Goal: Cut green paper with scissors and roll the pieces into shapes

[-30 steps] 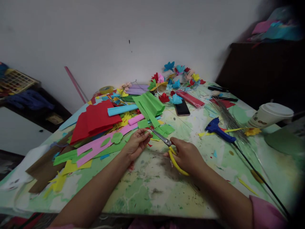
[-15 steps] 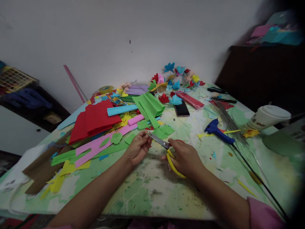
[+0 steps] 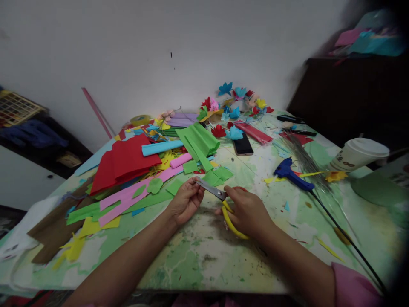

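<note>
Right hand: the right hand (image 3: pixel 247 212) is closed round the yellow handles of the scissors (image 3: pixel 220 201), fingers curled through the loops, low over the table (image 3: pixel 204 256) near its middle.
Scissors: the metal blades point up and to the left, towards the other hand; the tips meet its fingertips – how far the blades stand apart I cannot tell.
Left hand: the left hand (image 3: pixel 185 200) has its fingertips pinched together at the blade tips; whatever small piece they pinch is too small to make out.
Paper by the hands: green paper scraps (image 3: pixel 217 175) lie just beyond the blades; a long pink paper strip (image 3: pixel 134 194) runs off to the left beside a red paper sheet (image 3: pixel 124 162).
Further back: a folded green paper stack (image 3: pixel 200 143), a blue paper roll (image 3: pixel 161 148) and a dark phone (image 3: pixel 243 145) lie on the table, with paper flowers (image 3: pixel 236 106) heaped near the wall.
Right side: a blue glue gun (image 3: pixel 292 175) lies well apart from the right hand – its black cord trails towards the near edge; a lidded paper cup (image 3: pixel 359 155) rests on its side further right.
</note>
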`<action>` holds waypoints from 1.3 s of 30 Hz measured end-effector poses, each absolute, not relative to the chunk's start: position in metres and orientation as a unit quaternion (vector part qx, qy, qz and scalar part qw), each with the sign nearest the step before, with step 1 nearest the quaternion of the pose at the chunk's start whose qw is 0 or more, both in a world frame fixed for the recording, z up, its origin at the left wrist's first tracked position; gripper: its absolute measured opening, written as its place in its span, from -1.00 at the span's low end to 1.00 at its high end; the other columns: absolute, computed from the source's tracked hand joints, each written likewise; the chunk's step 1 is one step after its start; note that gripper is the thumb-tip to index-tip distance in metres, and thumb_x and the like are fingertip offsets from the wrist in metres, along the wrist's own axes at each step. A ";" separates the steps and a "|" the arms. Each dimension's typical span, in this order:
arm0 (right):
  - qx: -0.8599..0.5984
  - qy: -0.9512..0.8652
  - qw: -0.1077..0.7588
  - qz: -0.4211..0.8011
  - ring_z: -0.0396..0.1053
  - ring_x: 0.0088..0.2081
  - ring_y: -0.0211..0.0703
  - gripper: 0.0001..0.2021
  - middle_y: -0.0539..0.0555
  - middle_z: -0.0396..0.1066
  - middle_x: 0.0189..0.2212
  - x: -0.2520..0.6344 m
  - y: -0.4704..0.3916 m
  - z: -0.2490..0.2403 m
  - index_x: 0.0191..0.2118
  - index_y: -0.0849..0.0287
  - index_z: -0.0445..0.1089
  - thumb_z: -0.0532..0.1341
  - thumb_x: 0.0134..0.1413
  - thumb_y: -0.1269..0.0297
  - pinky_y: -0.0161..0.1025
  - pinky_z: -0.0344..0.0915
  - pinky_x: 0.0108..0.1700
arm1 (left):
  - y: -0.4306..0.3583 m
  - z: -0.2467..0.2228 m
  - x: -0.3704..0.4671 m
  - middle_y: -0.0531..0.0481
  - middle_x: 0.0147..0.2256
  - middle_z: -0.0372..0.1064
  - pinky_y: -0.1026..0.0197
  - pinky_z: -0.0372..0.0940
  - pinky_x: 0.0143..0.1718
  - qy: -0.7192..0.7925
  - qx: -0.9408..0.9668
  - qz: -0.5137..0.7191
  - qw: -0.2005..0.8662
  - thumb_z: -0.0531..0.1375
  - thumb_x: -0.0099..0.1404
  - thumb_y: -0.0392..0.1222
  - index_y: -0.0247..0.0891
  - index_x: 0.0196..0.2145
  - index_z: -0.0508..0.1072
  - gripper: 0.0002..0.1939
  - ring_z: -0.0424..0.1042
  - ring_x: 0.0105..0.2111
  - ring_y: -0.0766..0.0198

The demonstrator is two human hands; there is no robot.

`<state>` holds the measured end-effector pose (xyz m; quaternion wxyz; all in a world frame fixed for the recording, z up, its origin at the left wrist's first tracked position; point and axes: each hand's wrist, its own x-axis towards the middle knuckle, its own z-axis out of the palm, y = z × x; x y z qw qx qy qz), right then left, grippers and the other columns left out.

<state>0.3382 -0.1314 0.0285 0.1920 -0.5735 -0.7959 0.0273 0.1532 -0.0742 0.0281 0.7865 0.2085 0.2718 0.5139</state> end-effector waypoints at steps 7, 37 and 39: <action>-0.571 -0.798 0.190 0.039 0.38 -0.26 -0.03 -0.49 0.16 0.43 -0.26 0.338 -0.132 0.028 -0.03 0.22 0.27 0.10 0.05 -0.09 -0.21 0.23 -0.29 | -0.075 0.029 0.153 0.06 -0.46 0.35 0.53 0.38 -0.46 0.269 0.206 0.515 0.787 0.15 0.11 -0.59 -0.40 -0.35 0.38 -0.82 0.39 -0.54 0.53; -0.566 -0.800 0.188 0.066 0.36 -0.35 -0.11 -0.64 0.10 0.40 -0.37 0.333 -0.136 0.030 -0.17 0.17 0.28 0.08 0.10 -0.03 -0.28 0.14 -0.36 | -0.081 0.030 0.156 0.02 -0.41 0.36 0.57 0.36 -0.46 0.266 0.185 0.503 0.801 0.11 0.16 -0.57 -0.39 -0.36 0.38 -0.84 0.38 -0.51 0.54; -0.568 -0.793 0.206 0.079 0.36 -0.36 -0.12 -0.65 0.10 0.41 -0.37 0.334 -0.135 0.029 -0.15 0.16 0.28 0.09 0.09 -0.01 -0.29 0.15 -0.36 | -0.080 0.029 0.155 0.04 -0.42 0.35 0.56 0.37 -0.45 0.270 0.205 0.504 0.794 0.17 0.14 -0.53 -0.37 -0.37 0.38 -0.86 0.39 -0.50 0.53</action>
